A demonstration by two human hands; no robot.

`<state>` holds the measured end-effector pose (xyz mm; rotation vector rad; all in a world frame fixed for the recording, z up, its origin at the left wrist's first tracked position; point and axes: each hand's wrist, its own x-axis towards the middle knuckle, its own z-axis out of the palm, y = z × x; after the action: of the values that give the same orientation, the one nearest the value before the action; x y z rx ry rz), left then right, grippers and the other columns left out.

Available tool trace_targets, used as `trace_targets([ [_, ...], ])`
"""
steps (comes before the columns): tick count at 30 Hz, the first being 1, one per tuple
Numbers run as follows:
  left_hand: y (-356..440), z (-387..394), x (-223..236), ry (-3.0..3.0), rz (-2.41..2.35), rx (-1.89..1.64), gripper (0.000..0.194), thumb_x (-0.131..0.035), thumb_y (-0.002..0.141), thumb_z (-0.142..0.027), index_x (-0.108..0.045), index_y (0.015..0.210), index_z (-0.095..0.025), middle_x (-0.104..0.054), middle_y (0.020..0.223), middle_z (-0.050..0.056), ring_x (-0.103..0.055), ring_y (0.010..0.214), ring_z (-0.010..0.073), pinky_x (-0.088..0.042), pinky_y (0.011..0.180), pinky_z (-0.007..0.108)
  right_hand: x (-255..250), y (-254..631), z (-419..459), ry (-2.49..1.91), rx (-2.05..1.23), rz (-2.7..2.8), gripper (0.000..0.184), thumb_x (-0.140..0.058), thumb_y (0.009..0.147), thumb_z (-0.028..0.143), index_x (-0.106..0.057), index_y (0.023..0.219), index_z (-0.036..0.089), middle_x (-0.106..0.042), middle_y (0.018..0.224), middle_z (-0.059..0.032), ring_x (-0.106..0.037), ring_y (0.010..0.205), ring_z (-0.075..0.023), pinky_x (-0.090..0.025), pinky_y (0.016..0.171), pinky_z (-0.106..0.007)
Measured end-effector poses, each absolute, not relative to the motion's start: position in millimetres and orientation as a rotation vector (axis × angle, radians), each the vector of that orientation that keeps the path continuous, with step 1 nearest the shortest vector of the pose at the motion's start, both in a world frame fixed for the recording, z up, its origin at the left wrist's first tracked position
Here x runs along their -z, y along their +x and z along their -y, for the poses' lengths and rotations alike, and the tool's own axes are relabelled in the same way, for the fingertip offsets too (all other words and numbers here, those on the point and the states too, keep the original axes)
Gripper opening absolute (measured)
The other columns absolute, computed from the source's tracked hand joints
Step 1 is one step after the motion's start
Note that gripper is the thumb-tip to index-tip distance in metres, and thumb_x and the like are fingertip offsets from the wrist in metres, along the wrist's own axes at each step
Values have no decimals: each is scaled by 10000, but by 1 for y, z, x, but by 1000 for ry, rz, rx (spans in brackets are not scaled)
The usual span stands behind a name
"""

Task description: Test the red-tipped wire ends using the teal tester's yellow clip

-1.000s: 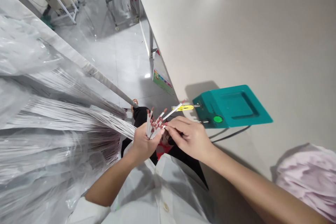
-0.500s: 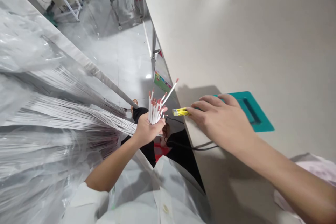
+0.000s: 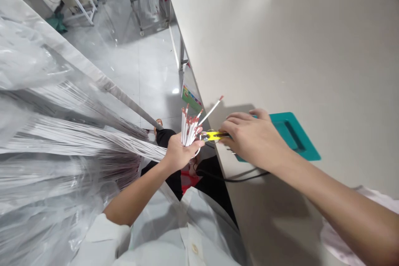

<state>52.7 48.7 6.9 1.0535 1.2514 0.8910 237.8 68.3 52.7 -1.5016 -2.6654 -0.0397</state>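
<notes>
A bundle of white wires (image 3: pixel 188 132) with bare copper-coloured ends stands up out of my left hand (image 3: pixel 181 153), whose fingers wrap round it. One wire leans away to the right of the others. In my right hand (image 3: pixel 249 135) is a yellow cutter (image 3: pixel 213 136), its tip against or very close to my left thumb and the wires. Beneath my right hand lies a flat teal tray (image 3: pixel 307 151) with a dark slot, at the table's edge. The bundle's long tail runs left from my left hand.
More white wires (image 3: pixel 62 133) hang under clear plastic along a rail (image 3: pixel 124 99) on the left. The pale table (image 3: pixel 296 58) fills the right, with a black cable (image 3: pixel 240 180) crossing its edge. A pale pink cloth (image 3: pixel 339 232) lies at lower right.
My right hand has moved left with the yellow cutter, closing the gap to the wires. My left hand has shifted slightly right with the bundle.
</notes>
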Motion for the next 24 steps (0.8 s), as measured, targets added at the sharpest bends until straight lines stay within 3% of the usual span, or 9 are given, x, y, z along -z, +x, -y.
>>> trace_targets([
  [3,52,-47,2,1169,-1276,-906,341,-686,680,-226,-688,1012,-152,-710,814,60,-624,639,138,-501,554,230,-51,238,-67,-1509,50,2657,114,-524,782,190,-561,675,188,-657,679,-30,-589,816,-215,-261,780,-400],
  [7,52,-46,3,1259,-1368,-833,288,-680,690,-242,-702,964,-155,-725,865,64,-664,780,197,-524,691,285,-49,240,-67,-1507,35,2660,103,-529,787,196,-566,691,189,-658,692,-35,-592,801,-217,-265,814,-423],
  [11,52,-47,1,1353,-1381,-831,239,-671,697,-230,-704,925,-170,-728,890,47,-666,849,204,-521,758,289,-50,241,-67,-1488,46,2671,66,-540,779,222,-594,764,188,-675,765,-65,-589,821,-248,-260,845,-462],
  [15,53,-45,1,1387,-1401,-843,199,-664,707,-245,-703,891,-181,-731,887,36,-666,866,207,-525,767,297,-50,239,-65,-1495,131,2685,154,-578,760,270,-611,879,178,-680,852,-106,-569,889,-300,-244,873,-515],
  [24,46,-39,3,1402,-1449,-852,189,-658,710,-258,-703,872,-172,-728,875,45,-666,833,197,-515,768,289,-44,239,-64,-1491,219,2721,295,-646,740,375,-620,971,194,-688,876,-98,-561,873,-281,-238,917,-523],
])
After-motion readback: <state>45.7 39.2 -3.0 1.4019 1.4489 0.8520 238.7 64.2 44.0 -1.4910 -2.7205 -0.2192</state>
